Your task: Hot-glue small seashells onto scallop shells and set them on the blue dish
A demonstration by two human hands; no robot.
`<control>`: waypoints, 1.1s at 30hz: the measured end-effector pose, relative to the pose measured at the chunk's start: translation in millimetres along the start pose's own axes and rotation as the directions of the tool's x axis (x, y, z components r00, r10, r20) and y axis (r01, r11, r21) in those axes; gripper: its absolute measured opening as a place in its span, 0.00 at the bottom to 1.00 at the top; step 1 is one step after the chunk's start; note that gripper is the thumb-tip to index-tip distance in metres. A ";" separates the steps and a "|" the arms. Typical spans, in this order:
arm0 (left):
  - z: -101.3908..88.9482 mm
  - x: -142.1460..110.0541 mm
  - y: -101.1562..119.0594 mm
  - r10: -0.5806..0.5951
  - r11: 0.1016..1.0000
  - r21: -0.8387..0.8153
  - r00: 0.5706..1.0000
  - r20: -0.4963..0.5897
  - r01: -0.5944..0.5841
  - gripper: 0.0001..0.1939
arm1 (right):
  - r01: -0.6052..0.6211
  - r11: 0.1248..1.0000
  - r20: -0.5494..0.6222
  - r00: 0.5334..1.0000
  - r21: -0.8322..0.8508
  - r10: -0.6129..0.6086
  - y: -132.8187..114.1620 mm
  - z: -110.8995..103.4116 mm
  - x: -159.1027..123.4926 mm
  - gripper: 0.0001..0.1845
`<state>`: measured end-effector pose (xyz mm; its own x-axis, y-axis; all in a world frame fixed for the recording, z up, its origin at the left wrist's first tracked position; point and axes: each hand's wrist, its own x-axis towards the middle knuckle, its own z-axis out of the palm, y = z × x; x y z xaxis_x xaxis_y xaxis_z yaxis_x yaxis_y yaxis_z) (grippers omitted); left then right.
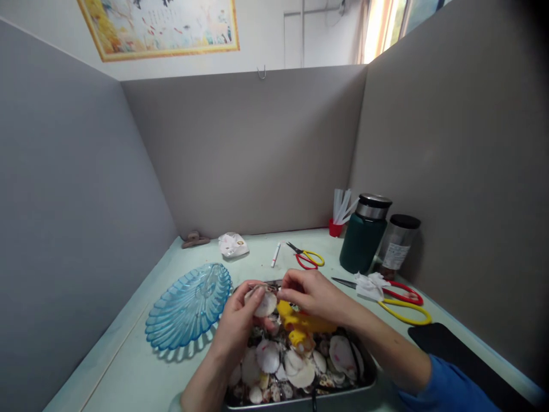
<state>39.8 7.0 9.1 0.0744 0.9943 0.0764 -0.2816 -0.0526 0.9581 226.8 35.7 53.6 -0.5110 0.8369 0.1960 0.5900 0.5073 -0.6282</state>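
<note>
Pale scallop shells [265, 304] are gripped in my left hand [242, 312], its thumb pressed across the front one. My right hand [311, 292] is close beside them, thumb and forefinger pinched together at the shells' right edge; what they pinch is too small to make out. Below both hands stands a metal tray [295, 399] full of mixed seashells, with a large white scallop shell [343, 355] at its right side. A yellow glue gun [295, 326] lies on the shells under my right hand, partly hidden by it. A black cord [315, 395] crosses the tray's front rim.
To the left is a blue shell-shaped glass dish [189, 309]. Behind the tray are small scissors [306, 256], a white marker [275, 254] and a white packet [233, 245]. At right stand a green flask [363, 234], a jar [397, 246] and large scissors [398, 294]. Grey panels [253, 154] enclose the table.
</note>
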 end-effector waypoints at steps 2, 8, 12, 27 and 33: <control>-3.5 3.2 2.8 0.004 1.000 -0.021 0.995 -0.097 -0.006 0.17 | 0.036 0.975 0.137 0.991 -0.220 -0.006 3.8 -10.5 -4.7 0.16; -10.1 7.4 6.3 -0.017 0.996 -0.094 0.971 -0.237 -0.005 0.20 | 0.093 0.806 0.352 0.924 -0.585 0.149 10.3 0.9 -10.3 0.26; -12.1 8.2 3.3 -0.015 0.994 -0.108 0.972 -0.233 -0.011 0.19 | 0.104 0.836 0.338 0.935 -0.539 0.102 14.0 -4.2 -8.4 0.16; -11.1 8.8 1.0 0.032 0.991 -0.121 0.981 -0.191 -0.056 0.17 | -0.117 0.661 0.054 0.992 0.741 0.116 27.0 -14.9 8.3 0.21; -9.2 6.8 1.0 0.030 0.995 -0.089 0.985 -0.169 -0.045 0.19 | -0.100 0.690 0.162 0.986 0.717 -0.026 17.7 -10.7 3.6 0.22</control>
<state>31.2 14.6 8.0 -0.0967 0.9937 0.0572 -0.3692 -0.0892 0.9251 242.1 49.8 51.2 -0.6205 0.7793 0.0876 0.0101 0.1196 -0.9928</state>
